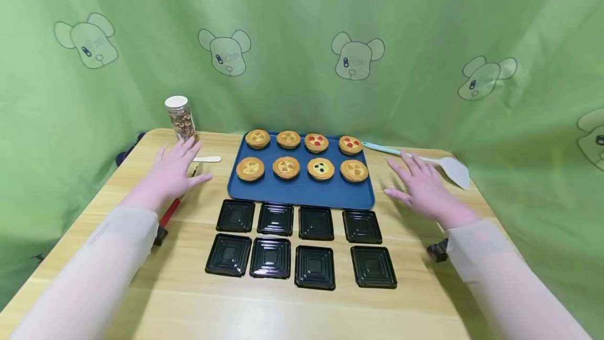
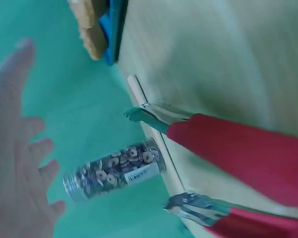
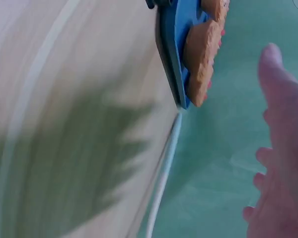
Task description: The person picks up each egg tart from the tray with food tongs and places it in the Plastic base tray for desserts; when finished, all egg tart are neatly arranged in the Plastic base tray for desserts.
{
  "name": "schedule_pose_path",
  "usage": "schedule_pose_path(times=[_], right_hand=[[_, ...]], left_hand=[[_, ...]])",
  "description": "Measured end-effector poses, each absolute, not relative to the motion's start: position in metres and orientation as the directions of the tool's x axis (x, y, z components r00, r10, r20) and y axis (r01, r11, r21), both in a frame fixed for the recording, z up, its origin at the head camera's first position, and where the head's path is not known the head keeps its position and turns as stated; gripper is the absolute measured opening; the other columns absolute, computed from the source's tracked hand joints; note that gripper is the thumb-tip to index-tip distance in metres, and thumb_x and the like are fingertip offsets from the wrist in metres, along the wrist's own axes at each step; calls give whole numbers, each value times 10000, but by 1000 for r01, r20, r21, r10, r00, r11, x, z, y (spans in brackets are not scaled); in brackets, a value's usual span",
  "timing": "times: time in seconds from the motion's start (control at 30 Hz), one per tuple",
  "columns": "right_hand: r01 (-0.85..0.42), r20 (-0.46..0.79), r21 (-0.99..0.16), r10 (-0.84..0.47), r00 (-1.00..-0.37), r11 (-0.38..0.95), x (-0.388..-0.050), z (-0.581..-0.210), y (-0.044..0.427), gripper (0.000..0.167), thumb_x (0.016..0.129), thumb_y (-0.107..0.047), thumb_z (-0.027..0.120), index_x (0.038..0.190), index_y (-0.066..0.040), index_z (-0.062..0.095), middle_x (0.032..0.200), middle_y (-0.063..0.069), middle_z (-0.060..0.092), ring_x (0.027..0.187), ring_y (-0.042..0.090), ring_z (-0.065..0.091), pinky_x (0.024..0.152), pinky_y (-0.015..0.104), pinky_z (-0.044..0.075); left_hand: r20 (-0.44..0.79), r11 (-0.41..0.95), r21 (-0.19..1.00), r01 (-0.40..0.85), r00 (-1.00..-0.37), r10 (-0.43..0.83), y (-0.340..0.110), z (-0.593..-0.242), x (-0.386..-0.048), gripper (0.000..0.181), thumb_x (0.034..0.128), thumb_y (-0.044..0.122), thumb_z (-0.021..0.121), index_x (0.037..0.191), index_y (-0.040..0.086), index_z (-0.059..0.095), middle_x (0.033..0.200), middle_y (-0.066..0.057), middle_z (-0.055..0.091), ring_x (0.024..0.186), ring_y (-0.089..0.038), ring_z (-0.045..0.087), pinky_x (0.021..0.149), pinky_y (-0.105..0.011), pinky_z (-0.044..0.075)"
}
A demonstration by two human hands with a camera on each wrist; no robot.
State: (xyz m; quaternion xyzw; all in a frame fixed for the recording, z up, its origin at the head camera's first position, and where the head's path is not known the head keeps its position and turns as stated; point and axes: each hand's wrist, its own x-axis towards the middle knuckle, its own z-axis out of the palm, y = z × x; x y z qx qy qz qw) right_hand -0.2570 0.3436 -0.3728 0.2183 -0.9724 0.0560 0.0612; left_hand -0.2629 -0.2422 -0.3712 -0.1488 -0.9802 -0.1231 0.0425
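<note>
My left hand (image 1: 176, 172), fingers spread, hovers over the table's left side, above tongs (image 2: 228, 148) with red handles, and holds nothing. A clear jar (image 1: 183, 119) with a white lid, full of brown ring-like pieces, stands just behind it. Beside the fingertips lies a thin white handle (image 1: 209, 159). My right hand (image 1: 424, 190) also hovers with spread fingers and holds nothing. Close by lies a spatula (image 1: 455, 172) with a white blade and pale blue handle end, partly hidden by the fingers. Between the hands, a blue tray (image 1: 302, 195) bears two rows of tarts (image 1: 286, 167).
Several black square plastic trays (image 1: 271, 257) lie in two rows in front of the blue tray, on the wooden table (image 1: 264, 314). A green curtain (image 1: 292, 4) with mouse-head drawings hangs behind and around the table.
</note>
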Motion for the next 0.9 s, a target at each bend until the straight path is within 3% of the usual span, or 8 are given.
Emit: schedule_pose_path(times=[0.23, 0.33, 0.43, 0.53, 0.7, 0.9], right_hand=[[-431, 27, -207, -435, -900, 878, -272, -407, 336, 776, 988, -468, 562, 1582, -108, 215, 1575, 303, 126, 1407, 541, 107, 1085, 692, 58], [-436, -7, -271, -455, -891, 858, -276, -421, 335, 776, 998, -487, 533, 1572, -64, 225, 1544, 353, 162, 1370, 575, 175, 1063, 703, 147], [-419, -43, -319, -455, -890, 850, -278, -429, 334, 779, 1010, -504, 493, 1570, -42, 210, 1531, 374, 169, 1355, 585, 198, 1052, 698, 195], [-388, -75, -345, -437, -897, 855, -279, -433, 335, 787, 1014, -523, 465, 1577, -52, 185, 1538, 360, 170, 1370, 571, 181, 1060, 694, 185], [-382, -97, -334, -434, -896, 862, -277, -430, 332, 784, 1016, -531, 452, 1579, -56, 181, 1543, 344, 186, 1383, 551, 179, 1075, 679, 171], [-398, -106, -304, -446, -889, 866, -282, -433, 334, 795, 1016, -552, 429, 1578, -50, 176, 1545, 343, 182, 1380, 556, 179, 1072, 683, 175]], left_hand=[[90, 937, 300, 179, -983, 159, -267, -384, -222, 895, 909, 490, 668, 1477, -109, 322, 1463, -391, 279, 1303, -562, 312, 1057, -651, 253], [8, 948, 301, 103, -994, 105, -274, -389, -208, 983, 883, 555, 668, 1450, -160, 305, 1338, -428, 364, 1177, -555, 436, 963, -647, 373], [-107, 949, 314, 18, -993, 54, -277, -395, -201, 1071, 832, 626, 685, 1395, -208, 317, 1160, -415, 416, 958, -481, 528, 793, -574, 480], [-181, 944, 326, -51, -983, 10, -276, -399, -199, 1085, 790, 642, 717, 1312, -231, 341, 1070, -378, 428, 835, -405, 526, 687, -489, 489], [-221, 938, 325, -125, -974, -53, -277, -402, -198, 996, 784, 600, 746, 1174, -236, 370, 990, -336, 487, 796, -387, 540, 685, -481, 482], [-277, 912, 357, -204, -955, -105, -284, -406, -201, 680, 825, 535, 726, 954, -94, 504, 820, -189, 537, 704, -315, 547, 603, -410, 462]])
